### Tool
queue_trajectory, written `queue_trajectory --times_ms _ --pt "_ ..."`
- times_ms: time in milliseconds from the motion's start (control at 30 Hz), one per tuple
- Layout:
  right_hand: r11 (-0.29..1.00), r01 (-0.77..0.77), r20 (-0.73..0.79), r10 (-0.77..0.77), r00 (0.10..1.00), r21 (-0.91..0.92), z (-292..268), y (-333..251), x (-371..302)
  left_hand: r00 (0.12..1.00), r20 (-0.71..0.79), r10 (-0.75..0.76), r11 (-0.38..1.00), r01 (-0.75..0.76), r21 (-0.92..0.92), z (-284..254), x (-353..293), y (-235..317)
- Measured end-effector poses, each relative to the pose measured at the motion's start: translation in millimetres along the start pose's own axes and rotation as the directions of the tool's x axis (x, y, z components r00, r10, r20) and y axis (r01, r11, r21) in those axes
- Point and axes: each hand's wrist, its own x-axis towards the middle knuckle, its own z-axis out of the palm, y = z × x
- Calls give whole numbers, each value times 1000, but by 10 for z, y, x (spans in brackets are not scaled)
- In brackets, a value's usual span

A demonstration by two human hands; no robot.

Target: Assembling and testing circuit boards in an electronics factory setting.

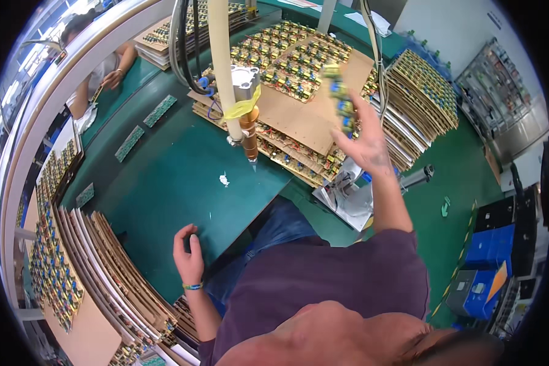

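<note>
My right hand [367, 139] is raised at the right, gripping a circuit board [340, 100] with yellow and blue parts by its edge. The board is blurred and hangs over a cardboard stack [287, 116] whose top sheet carries rows of similar boards [287, 55]. My left hand [188, 255], with a band at the wrist, hovers by the front edge of the green worktop [183, 177]. Its thumb and index finger are apart and nothing shows between them. Between my hands a copper-coloured nozzle [250, 137] points down from a cylinder.
Layered cardboard with boards [113, 268] rises at the left, and another stack [421, 97] at the right. Green circuit boards [129, 143] lie along the far left of the worktop. A white scrap [224, 179] lies below the nozzle. Someone's hand [113, 79] is at the far left.
</note>
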Motion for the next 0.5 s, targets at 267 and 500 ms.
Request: queue_trajectory --times_ms 267,500 --pt "932 291 466 -164 870 -217 606 47 526 991 -47 -122 974 110 -196 12 -196 -291" --pt "841 310 443 -95 891 -443 922 56 632 991 -23 -130 957 119 -263 -79 -188 -347"
